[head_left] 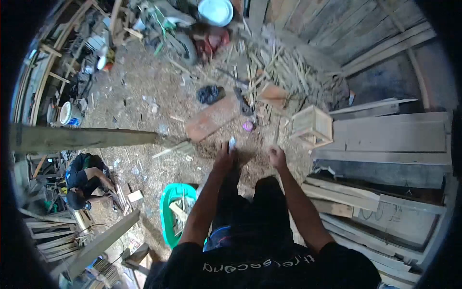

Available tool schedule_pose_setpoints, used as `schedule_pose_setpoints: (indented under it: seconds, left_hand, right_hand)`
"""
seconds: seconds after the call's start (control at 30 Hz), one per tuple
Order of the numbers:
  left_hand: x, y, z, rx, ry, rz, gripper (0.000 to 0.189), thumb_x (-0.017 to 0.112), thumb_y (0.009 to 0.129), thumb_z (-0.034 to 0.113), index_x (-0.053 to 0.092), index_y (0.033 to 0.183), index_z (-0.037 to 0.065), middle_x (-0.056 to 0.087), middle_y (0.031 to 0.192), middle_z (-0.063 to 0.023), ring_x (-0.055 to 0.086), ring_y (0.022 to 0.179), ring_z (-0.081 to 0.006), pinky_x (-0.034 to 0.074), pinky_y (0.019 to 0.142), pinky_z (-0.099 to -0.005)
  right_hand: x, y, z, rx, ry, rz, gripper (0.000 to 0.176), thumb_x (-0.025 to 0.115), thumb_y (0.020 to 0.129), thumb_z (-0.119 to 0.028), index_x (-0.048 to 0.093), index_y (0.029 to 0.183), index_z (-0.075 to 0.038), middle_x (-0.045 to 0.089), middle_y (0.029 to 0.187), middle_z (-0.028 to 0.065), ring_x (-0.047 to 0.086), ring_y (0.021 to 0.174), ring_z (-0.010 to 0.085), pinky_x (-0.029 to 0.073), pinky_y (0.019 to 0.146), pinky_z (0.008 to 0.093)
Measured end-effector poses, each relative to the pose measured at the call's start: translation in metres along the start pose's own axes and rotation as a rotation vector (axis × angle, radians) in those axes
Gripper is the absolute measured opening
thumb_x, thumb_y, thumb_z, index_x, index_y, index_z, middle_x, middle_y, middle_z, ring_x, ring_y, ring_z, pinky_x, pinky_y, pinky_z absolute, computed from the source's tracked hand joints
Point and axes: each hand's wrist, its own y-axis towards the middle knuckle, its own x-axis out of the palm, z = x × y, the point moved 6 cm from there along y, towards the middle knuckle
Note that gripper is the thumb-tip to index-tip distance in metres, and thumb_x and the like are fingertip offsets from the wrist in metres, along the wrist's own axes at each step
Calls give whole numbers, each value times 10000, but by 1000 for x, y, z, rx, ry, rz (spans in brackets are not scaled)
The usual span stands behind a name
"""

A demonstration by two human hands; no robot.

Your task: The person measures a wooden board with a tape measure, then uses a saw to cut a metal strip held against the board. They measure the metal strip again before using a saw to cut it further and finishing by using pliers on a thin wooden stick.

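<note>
My left hand (223, 158) is closed around a small whitish object (232, 143), whose kind I cannot make out. To its right, my right hand (276, 157) is closed on a thin stick-like thing (276, 137) that points away from me; it blurs into the ground. The hands are apart, above the debris-strewn floor in front of my knees. Just beyond them lie a pink-purple item (248, 126) and a reddish-brown board (213, 118). A small wooden frame box (312, 126) stands right of my right hand.
Scrap wood (284, 67) is heaped ahead, near a motorbike (180, 41). A green tub (168, 214) with wood pieces sits by my left side. A wooden post (86, 138) juts in from the left. Another person (86, 178) crouches there. Planks (341, 195) are stacked at right.
</note>
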Motion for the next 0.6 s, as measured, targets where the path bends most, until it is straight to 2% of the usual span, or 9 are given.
schedule_pose_setpoints:
  seconds: [0.03,0.07,0.17,0.27,0.3,0.37,0.43,0.57,0.6]
  left_hand:
    - [-1,19,-7,-169,-127,-155,396,544,940,153,431,1276,-23,513,1081,-258,534,948,-443,459,810,-507]
    - [14,39,-24,-332,-247,-283,405,542,939,138,427,1289,-30,517,1084,-264,535,946,-446,463,810,-501]
    - [66,74,-73,-384,-248,-298,410,527,941,137,453,1310,-26,525,1088,-276,525,982,-467,458,834,-497]
    - [146,71,-135,-390,-173,-348,457,506,952,144,422,1364,-36,523,1129,-281,524,1002,-462,452,877,-503]
    - [173,71,-152,-383,-165,-372,452,505,954,149,428,1358,-39,525,1147,-278,528,1010,-457,455,885,-498]
    - [254,53,-212,-258,-69,-443,456,514,956,179,440,1362,-14,537,1222,-246,557,1025,-436,479,891,-467]
    - [291,64,-238,-331,-73,-504,484,522,946,188,416,1380,2,550,1204,-229,558,1047,-417,483,885,-463]
    - [390,69,-305,-273,64,-569,518,539,926,211,405,1395,35,561,1221,-176,569,1072,-375,491,904,-436]
    - [414,66,-323,-257,88,-603,523,541,924,214,403,1396,37,559,1228,-171,570,1076,-370,492,908,-433]
  right_hand:
    - [-2,11,-39,39,-236,-8,218,637,903,-201,639,1038,-30,684,978,155,673,935,304,520,812,373]
    - [10,30,-22,128,-192,-51,212,641,900,-202,641,1030,-34,685,983,151,669,949,304,518,816,373]
    - [42,99,33,332,-155,-175,187,642,896,-200,641,997,-42,684,992,149,661,965,309,515,816,379]
    - [73,168,65,81,-366,-199,186,644,894,-182,630,998,-27,686,862,111,676,834,253,525,748,385]
    - [85,191,78,185,-377,-291,189,652,879,-178,643,1003,-37,698,943,142,678,906,292,526,786,386]
    - [115,239,147,136,-454,-397,208,626,891,-192,634,1034,-40,681,953,174,660,921,332,512,811,425]
    - [138,276,199,122,-579,-549,251,603,898,-212,619,1069,-29,641,1063,220,604,1046,376,488,872,458]
    - [175,355,273,-125,-740,-456,477,628,884,-258,500,1245,27,457,1341,251,463,1236,412,432,973,458]
    - [186,371,285,-204,-752,-451,551,649,866,-263,453,1290,30,481,1281,222,481,1193,396,425,990,445]
